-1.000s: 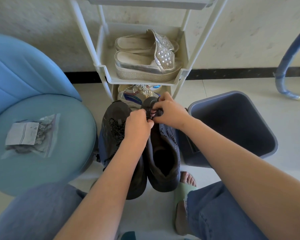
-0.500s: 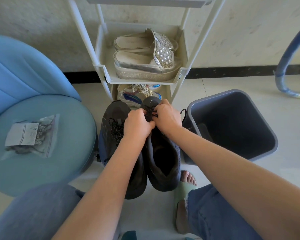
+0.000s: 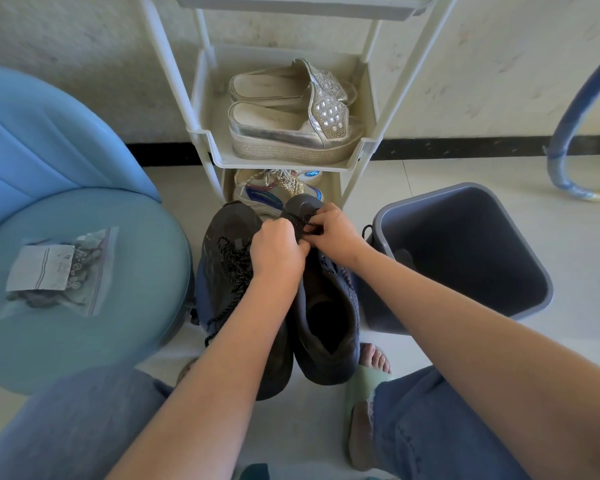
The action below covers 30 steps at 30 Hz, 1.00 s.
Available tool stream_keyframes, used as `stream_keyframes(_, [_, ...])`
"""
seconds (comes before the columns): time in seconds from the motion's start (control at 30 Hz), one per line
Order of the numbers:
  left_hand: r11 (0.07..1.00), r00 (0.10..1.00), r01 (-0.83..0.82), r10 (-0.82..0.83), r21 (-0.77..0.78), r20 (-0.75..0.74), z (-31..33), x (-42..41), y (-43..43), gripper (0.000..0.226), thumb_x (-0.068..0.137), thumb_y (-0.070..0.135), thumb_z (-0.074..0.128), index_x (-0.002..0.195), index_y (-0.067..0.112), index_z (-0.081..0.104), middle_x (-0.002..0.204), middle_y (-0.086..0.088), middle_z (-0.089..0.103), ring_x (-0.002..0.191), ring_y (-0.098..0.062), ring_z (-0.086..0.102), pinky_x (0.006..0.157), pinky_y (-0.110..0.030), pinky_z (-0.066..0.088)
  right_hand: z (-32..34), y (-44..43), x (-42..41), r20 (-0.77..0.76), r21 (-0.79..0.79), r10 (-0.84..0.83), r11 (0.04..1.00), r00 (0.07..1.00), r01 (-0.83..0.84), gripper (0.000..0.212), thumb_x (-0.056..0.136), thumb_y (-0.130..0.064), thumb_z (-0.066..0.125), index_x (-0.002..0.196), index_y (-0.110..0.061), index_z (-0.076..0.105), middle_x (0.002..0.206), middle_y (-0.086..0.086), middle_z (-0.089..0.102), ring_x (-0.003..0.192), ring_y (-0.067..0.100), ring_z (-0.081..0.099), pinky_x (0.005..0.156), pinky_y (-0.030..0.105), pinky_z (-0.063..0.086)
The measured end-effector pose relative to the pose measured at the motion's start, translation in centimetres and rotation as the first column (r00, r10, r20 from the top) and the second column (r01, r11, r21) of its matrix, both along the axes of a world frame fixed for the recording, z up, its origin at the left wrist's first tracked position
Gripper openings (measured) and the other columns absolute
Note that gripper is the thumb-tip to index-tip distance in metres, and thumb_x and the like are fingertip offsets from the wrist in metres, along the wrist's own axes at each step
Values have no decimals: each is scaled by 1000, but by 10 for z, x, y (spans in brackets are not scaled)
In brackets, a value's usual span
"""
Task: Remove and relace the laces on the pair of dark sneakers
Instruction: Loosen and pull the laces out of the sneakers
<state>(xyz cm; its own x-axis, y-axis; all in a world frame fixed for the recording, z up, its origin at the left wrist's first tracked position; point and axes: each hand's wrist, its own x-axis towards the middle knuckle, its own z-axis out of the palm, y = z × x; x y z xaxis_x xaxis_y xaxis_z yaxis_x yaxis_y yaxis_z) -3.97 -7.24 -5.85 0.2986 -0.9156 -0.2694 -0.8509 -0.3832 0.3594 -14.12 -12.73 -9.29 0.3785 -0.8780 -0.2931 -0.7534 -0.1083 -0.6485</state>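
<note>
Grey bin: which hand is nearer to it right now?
Right. The right hand, pinching the lace at the sneaker's toe, sits just left of the grey bin; the left hand is beyond it, farther left.

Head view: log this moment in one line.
left hand: pinches lace | right hand: pinches lace | where: toe end of sneaker beside bin | other sneaker: loosely laced

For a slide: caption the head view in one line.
The left hand and right hand pinch the black lace near the toe of one dark sneaker; its mate lies alongside.
</note>
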Motion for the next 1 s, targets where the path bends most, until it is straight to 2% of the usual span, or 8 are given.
stream_keyframes(0.07, [1000, 1000, -7, 7, -23, 14, -2, 2, 3, 21, 91, 21, 53, 79, 6, 60, 81, -11, 59, 83, -30, 63, 60, -29, 35, 0, -2, -2, -1, 18, 46, 999, 999, -46, 13, 86, -10, 67, 94, -1, 69, 108, 6, 42, 96, 17, 45, 88, 26, 39])
stream_keyframes(0.3, [995, 997, -69, 66, -68, -47, -2, 5, 9, 23, 92, 17, 51, 78, 2, 62, 77, -12, 60, 72, -30, 59, 59, -30, 36, 9, -5, -13, 53, 75, 196, 977, 979, -199, 18, 90, -11, 64, 106, -5, 61, 115, 2, 33, 97, 13, 41, 85, 12, 27])
stream_keyframes(0.43, [996, 998, -57, 54, -63, -41, -3, 6, 9, 23, 93, 17, 49, 82, 2, 63, 76, -10, 56, 75, -30, 60, 60, -29, 36, 12, -8, -17, 70, 118, 208, 969, 976, -215, 22, 91, -13, 62, 112, -6, 60, 118, 1, 33, 103, 13, 42, 94, 17, 28])
stream_keyframes(0.53, [996, 998, -49, 47, -76, -36, -3, 6, 9, 23, 93, 17, 49, 82, 2, 63, 79, -11, 60, 77, -30, 61, 60, -29, 36, 13, -6, -15, 27, 86, 256, 963, 966, -257, 21, 91, -12, 61, 111, -4, 59, 116, 2, 31, 100, 15, 41, 92, 17, 29])
stream_keyframes(0.73, [996, 998, -47, 44, -72, -39, -4, 6, 8, 23, 92, 18, 51, 87, 3, 67, 83, -13, 66, 80, -30, 62, 61, -29, 35, 10, -2, -6, -9, 6, 178, 984, 984, -178, 21, 83, -17, 71, 98, -5, 64, 108, 2, 33, 94, 13, 40, 90, 22, 35])
stream_keyframes(0.87, [996, 997, -58, 54, -67, -56, -2, 8, 10, 24, 93, 17, 51, 86, 1, 67, 76, -10, 59, 77, -30, 61, 61, -30, 37, 13, -6, -11, 24, 82, 238, 968, 971, -239, 19, 91, -12, 62, 108, -4, 60, 114, 3, 33, 100, 14, 40, 90, 15, 27])
stream_keyframes(0.93, [996, 997, -55, 52, -68, -49, -2, 7, 10, 25, 94, 18, 50, 88, 1, 67, 78, -11, 61, 77, -30, 61, 62, -30, 38, 17, -10, -20, 59, 113, 251, 960, 966, -256, 17, 92, -11, 61, 108, -5, 60, 113, 5, 40, 95, 14, 45, 88, 19, 34])
stream_keyframes(1.0, [997, 998, -43, 41, -62, -38, -1, 7, 11, 25, 94, 19, 49, 91, 3, 68, 84, -12, 65, 79, -30, 62, 61, -30, 38, 21, -14, -30, 201, 184, 111, 972, 973, -149, 14, 92, -7, 60, 105, -5, 59, 101, 5, 53, 85, 14, 55, 77, 22, 49])
